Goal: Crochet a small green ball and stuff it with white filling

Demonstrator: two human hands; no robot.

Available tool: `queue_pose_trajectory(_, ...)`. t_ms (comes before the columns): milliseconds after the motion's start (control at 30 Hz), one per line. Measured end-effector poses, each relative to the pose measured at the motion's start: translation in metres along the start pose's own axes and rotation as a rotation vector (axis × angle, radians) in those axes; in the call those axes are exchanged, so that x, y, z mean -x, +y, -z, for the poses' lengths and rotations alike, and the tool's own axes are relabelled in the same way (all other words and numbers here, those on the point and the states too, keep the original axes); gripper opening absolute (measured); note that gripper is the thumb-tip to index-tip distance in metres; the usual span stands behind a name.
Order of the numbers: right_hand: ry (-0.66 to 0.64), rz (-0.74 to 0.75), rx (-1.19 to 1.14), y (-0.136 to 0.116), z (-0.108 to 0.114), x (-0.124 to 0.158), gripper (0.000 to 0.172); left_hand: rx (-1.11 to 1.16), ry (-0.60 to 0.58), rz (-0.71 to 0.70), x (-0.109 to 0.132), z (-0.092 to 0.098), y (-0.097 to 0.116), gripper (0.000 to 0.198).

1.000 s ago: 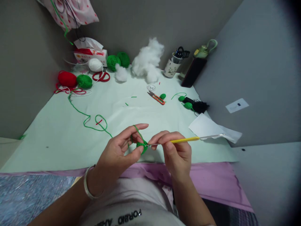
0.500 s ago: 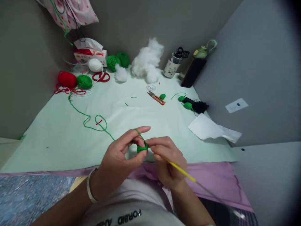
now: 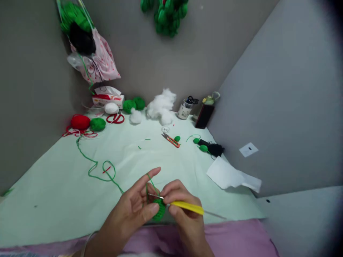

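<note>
My left hand [image 3: 134, 203] pinches a small green crochet piece [image 3: 160, 210] between thumb and fingers. Green yarn [image 3: 114, 182] runs over its raised index finger and trails left across the table. My right hand [image 3: 184, 210] grips a crochet hook [image 3: 187, 207] with a yellow handle. The hook's metal shaft points left, across the top of the crochet piece and toward the yarn strand. Whether the tip has caught the yarn I cannot tell.
Orange thread snips [image 3: 170, 140] lie mid-table beside a small green ball. Behind are white stuffing [image 3: 162, 105], red scissors [image 3: 115, 119] and a red yarn ball [image 3: 80, 122]. A white paper [image 3: 232, 174] and black yarn [image 3: 215, 149] lie right. A pink bag [image 3: 103, 60] hangs at the back left.
The view has tilted up, showing more of the wall and hanging green pieces. The hook has swung flatter and the crochet piece has turned, showing more of its face. Both hands keep their hold.
</note>
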State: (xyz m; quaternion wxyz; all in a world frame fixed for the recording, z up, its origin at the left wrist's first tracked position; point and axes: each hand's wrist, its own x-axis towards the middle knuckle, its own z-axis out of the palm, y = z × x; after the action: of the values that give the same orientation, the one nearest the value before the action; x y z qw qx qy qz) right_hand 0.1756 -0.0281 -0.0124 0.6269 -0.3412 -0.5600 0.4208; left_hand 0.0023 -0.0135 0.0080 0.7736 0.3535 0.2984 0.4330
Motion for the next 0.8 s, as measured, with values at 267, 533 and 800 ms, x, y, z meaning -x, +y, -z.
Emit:
queue_pose_trajectory(267, 0.038, -0.012, -0.076, -0.001, -0.003, 0.0, 0.01, -0.069, -0.085, 0.043, -0.001, 0.009, -0.002, 0.075)
queue_pose_trajectory(533, 0.061, -0.239, -0.363, -0.003, -0.009, -0.007, 0.011, -0.166, -0.114, -0.016, -0.007, 0.013, -0.006, 0.071)
queue_pose_trajectory(800, 0.082, -0.209, -0.321, -0.005, -0.006, -0.007, 0.018, -0.224, 0.01, -0.07, -0.005, 0.009, -0.002, 0.061)
